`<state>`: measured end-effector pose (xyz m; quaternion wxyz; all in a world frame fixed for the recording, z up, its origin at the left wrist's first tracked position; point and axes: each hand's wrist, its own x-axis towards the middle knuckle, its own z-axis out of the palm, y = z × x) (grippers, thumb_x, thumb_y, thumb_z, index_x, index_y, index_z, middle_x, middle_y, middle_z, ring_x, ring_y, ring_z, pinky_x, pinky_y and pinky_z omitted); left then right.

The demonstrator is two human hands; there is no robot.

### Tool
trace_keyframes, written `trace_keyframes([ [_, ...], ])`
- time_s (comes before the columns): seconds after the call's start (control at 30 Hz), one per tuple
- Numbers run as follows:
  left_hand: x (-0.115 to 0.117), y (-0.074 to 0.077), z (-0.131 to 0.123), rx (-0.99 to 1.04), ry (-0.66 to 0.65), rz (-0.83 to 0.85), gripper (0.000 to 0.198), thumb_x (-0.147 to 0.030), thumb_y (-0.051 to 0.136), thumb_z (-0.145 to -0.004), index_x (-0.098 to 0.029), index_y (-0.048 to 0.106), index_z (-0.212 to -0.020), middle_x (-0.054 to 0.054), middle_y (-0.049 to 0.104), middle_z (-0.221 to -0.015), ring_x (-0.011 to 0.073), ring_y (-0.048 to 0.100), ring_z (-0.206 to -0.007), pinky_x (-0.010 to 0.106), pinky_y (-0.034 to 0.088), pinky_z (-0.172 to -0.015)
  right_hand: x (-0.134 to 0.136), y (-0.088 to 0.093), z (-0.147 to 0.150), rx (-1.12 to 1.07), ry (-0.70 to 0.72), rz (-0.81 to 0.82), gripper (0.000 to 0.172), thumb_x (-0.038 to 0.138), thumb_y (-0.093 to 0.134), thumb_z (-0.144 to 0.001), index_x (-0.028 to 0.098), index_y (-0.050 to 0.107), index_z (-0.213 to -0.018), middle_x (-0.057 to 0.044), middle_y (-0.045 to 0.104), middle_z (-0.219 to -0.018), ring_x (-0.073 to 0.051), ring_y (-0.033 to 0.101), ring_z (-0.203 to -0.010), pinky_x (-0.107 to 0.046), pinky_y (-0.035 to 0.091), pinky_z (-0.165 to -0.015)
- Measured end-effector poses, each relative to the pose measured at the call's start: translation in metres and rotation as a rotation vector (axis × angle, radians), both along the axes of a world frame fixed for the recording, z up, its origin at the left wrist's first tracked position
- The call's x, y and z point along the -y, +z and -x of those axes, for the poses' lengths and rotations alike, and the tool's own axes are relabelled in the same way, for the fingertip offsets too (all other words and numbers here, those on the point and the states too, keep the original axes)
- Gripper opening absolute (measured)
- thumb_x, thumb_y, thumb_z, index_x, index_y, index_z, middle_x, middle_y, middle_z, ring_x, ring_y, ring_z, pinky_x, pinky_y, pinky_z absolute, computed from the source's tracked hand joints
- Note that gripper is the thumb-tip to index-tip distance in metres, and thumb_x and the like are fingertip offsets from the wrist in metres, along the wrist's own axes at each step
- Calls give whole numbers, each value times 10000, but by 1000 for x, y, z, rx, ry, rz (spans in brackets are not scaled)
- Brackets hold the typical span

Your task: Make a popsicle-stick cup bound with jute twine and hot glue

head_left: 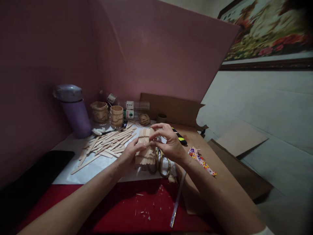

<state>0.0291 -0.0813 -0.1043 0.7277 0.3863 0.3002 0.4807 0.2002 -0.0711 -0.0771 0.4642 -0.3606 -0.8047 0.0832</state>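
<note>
Both my hands hold a small cylinder built of upright wooden craft sticks (146,148) above the table. My left hand (129,156) wraps its lower left side with curled fingers. My right hand (168,142) pinches near its top edge with thumb and fingertips. A pile of loose craft sticks (107,143) lies on white paper (73,169) just left of the hands. Scissors (163,164) lie under my right wrist.
A purple flask (73,109) stands at back left, beside two finished stick cups (99,111) (116,116), a twine ball (144,119) and a tape roll (161,117). A patterned strip (201,160), a ruler (178,199), cardboard sheets (239,173) and a pink backboard (158,49) surround the spot.
</note>
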Motion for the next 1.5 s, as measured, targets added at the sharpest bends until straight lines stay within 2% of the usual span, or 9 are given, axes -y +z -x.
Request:
trace_keyframes([
  [0.1,-2,-3,1,-11,-12,-6,580,-281,841,-639,-131,604,-1147,79,702,-953,215,662,-789,334,570,-657,1,0,2,-10,-6,32,139,144,818,-759,243,724,-788,-63,663,-1108,-249,588,-1110,-464,431,-992],
  [0.33,-8,-15,3,15,-32,-34,613,-337,894,-624,-131,610,-1126,84,695,-933,201,666,-753,297,551,-633,-3,-5,3,-113,-21,201,190,64,782,-717,239,714,-746,-46,635,-1113,-244,581,-1149,-472,402,-1042],
  [0.6,-13,-26,2,45,-122,-52,571,-521,805,-736,-143,614,-1118,88,673,-924,203,669,-749,341,572,-661,-3,-8,4,-161,-35,220,209,38,775,-683,233,707,-716,-41,639,-1103,-237,592,-1131,-447,405,-1030],
  [0.8,-10,-22,2,-59,12,-54,640,-349,907,-636,-163,599,-1166,70,711,-973,183,693,-764,274,555,-653,-2,-14,9,-179,-52,162,195,53,764,-699,241,717,-714,-43,661,-1090,-236,602,-1125,-433,419,-1019],
  [1.0,-7,-15,2,-91,11,-48,688,-319,905,-597,-137,583,-1177,101,722,-988,214,704,-762,325,568,-676,3,-15,13,-186,-70,119,185,68,718,-761,250,727,-726,-47,677,-1123,-231,608,-1130,-443,420,-1027],
  [1.17,-7,-13,2,-60,-12,-46,633,-303,899,-610,-139,608,-1148,89,720,-985,199,698,-781,302,557,-699,4,-13,12,-154,-59,110,168,90,731,-776,255,738,-747,-49,679,-1131,-232,602,-1137,-449,418,-1028],
  [1.27,-6,-12,3,-26,-64,-38,600,-346,890,-641,-141,630,-1140,81,711,-937,201,689,-762,301,551,-672,3,-12,10,-155,-64,117,171,83,745,-750,254,736,-744,-50,677,-1117,-237,605,-1125,-457,423,-1028],
  [1.43,-8,-16,2,50,-175,-12,529,-564,742,-784,-126,678,-1074,114,706,-896,212,674,-709,318,537,-629,2,-12,8,-162,-85,151,167,87,753,-734,250,727,-721,-51,679,-1099,-243,608,-1124,-467,419,-1037],
  [1.5,-9,-18,2,58,-179,-16,514,-544,745,-790,-133,678,-1091,107,704,-903,199,667,-702,318,538,-645,2,-12,8,-164,-94,158,173,82,749,-732,253,724,-721,-48,679,-1108,-243,605,-1132,-471,416,-1041],
])
